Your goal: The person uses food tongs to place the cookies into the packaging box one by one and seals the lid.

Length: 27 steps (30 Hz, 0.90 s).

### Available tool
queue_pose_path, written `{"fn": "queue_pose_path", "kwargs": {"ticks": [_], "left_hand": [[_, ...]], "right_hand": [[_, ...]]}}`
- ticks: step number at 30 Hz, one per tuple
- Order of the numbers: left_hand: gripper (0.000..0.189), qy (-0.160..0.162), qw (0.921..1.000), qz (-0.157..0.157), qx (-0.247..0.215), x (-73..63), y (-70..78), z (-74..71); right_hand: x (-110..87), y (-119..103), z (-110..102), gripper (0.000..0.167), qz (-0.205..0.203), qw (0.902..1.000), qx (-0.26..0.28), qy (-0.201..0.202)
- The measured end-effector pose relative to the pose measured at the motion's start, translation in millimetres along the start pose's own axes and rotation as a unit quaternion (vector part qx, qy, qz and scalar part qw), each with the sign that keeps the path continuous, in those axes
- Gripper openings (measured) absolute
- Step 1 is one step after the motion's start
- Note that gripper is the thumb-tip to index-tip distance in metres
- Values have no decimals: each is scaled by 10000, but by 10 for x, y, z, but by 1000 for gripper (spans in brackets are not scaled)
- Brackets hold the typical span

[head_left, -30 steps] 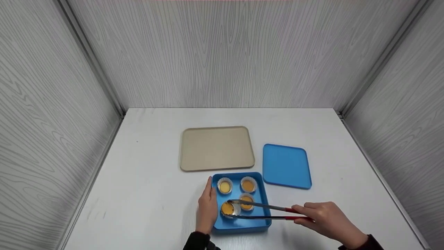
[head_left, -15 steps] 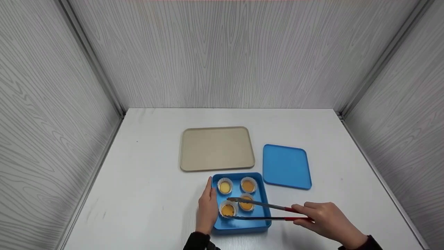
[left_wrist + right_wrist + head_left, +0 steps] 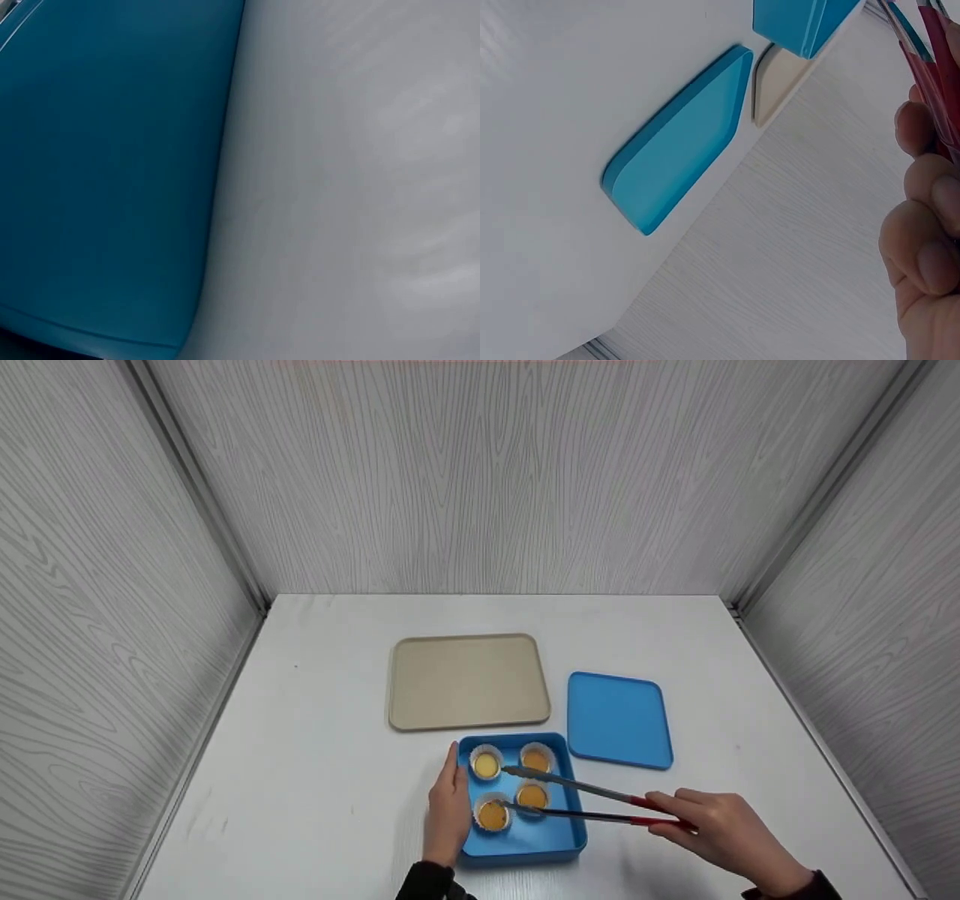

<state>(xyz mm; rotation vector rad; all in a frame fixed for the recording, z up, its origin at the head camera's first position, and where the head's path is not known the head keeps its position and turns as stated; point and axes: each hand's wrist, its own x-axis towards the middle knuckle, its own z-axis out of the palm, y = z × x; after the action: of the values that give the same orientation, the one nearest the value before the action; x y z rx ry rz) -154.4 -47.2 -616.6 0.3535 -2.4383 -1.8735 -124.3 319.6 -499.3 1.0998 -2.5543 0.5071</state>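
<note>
In the head view, a blue box point(image 3: 521, 847) holds several small yellow-orange tarts in pale cups, among them a front left tart point(image 3: 491, 817) and a pale yellow back left tart point(image 3: 487, 766). My left hand point(image 3: 448, 817) lies along the box's left wall, fingers extended against it. That blue wall point(image 3: 112, 165) fills much of the left wrist view. My right hand point(image 3: 724, 834) grips red-handled tongs point(image 3: 600, 790), whose arms are spread over the box. One tong tip overlaps the front left cup; contact is unclear. Curled fingers point(image 3: 930, 259) around the handles show in the right wrist view.
A beige tray point(image 3: 470, 682) lies behind the box on the white table point(image 3: 315, 780). To the box's right is a flat blue lid point(image 3: 619, 721), its raised rim visible in the right wrist view. Grey wood-grain panels point(image 3: 480, 480) enclose the table at the back and sides.
The front left tart, tilted a second ago, now sits level in the box. The tongs have spread, then shifted back and to the right with my right hand. My left hand stays put.
</note>
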Motion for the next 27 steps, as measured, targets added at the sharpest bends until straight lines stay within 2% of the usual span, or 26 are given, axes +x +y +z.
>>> {"fn": "queue_pose_path", "kwargs": {"ticks": [10,16,22,27], "left_hand": [[51,-32,9999,19,-160,12,3,4],[51,-49,9998,-34,-176,13,5,4],[51,-27,9999,-70,-130,12,17,6],[51,-6,9999,-85,-92,6,21,6]], "right_hand": [[-60,201,-51,39,80,9971,-402,637],[-54,262,-48,50,480,9922,-756,864],[-16,292,-18,46,798,9851,-1085,1069],[20,289,7,44,1100,9802,-1122,1204]]}}
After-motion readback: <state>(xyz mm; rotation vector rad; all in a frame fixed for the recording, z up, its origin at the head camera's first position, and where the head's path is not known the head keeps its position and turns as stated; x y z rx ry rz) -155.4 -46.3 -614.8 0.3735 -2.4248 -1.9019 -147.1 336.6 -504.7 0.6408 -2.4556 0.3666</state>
